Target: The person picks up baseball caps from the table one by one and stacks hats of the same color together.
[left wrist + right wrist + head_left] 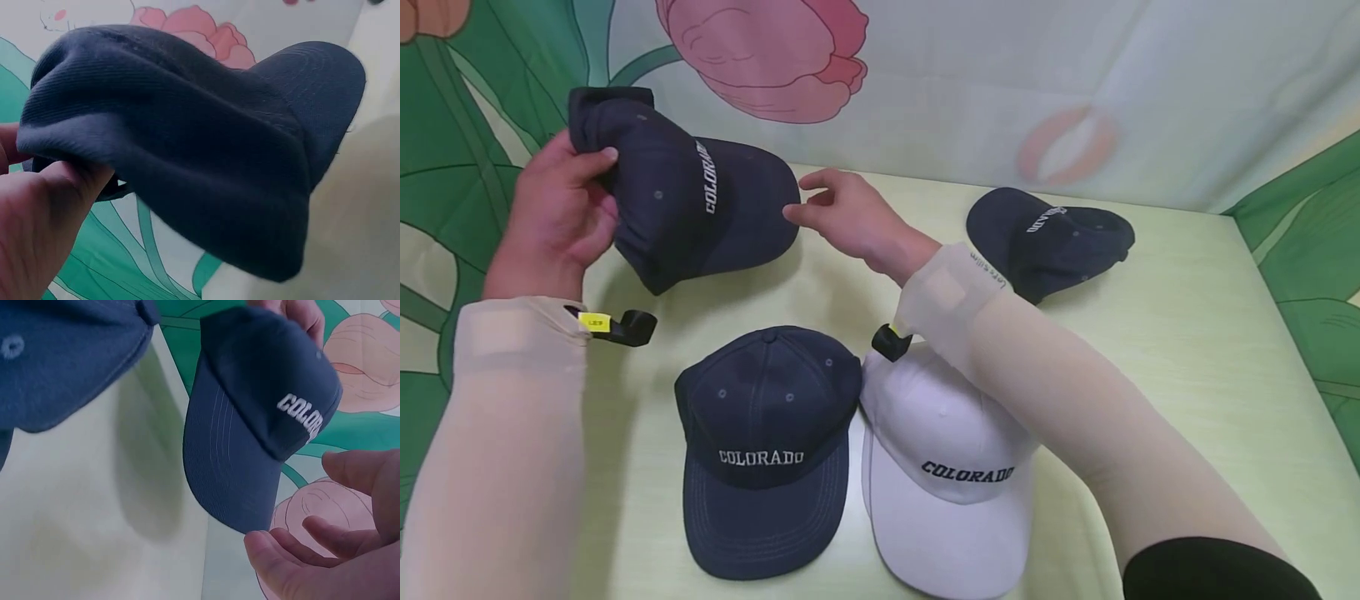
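My left hand [561, 208] grips a navy baseball cap [662, 183] by its back edge, thumb on the outside, and holds it above the table. White COLORADO lettering runs across its front, and its brim [752, 208] points right. In the left wrist view the cap's side [181, 137] hangs in soft folds from the thumb and fingers. My right hand [850, 212] is at the tip of the brim, thumb and fingers spread apart. The right wrist view has its fingertips [259, 547] right at the brim's edge.
A second navy cap [767, 417] and a white cap [947, 467] sit side by side at the front, brims toward me. Another navy cap [1052, 237] lies at the back right. Behind the pale table [1210, 375] hangs a flower-patterned curtain [940, 83].
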`<state>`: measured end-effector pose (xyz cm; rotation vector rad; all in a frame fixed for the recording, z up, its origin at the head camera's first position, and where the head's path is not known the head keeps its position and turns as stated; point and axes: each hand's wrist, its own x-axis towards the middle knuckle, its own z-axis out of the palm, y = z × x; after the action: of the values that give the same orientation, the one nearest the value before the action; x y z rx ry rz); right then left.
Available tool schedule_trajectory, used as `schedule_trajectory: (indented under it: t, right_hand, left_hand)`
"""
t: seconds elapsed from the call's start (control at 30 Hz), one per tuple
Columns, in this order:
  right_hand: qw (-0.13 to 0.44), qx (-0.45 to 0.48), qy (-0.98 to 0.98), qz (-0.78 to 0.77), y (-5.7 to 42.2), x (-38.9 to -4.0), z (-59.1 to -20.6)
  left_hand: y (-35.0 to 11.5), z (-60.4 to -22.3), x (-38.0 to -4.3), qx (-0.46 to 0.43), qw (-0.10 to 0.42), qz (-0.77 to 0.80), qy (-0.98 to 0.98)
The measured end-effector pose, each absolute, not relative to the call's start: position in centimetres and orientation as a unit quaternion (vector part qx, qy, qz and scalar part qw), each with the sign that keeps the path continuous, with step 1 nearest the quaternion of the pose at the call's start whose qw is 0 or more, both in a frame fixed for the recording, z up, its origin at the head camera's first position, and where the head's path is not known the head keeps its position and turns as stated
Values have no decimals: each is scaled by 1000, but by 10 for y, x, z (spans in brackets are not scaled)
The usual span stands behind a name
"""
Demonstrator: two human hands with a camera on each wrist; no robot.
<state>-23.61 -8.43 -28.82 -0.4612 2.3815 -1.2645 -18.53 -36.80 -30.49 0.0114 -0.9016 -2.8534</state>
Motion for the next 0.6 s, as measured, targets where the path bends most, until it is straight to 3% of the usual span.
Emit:
schedule_trajectory:
  t: [0.6]
  right_hand:
    - [186,-164,840,-483,-81,-248,-279]
  left_hand:
    - [-353,-271,-167,-169,-28,-919,-355]
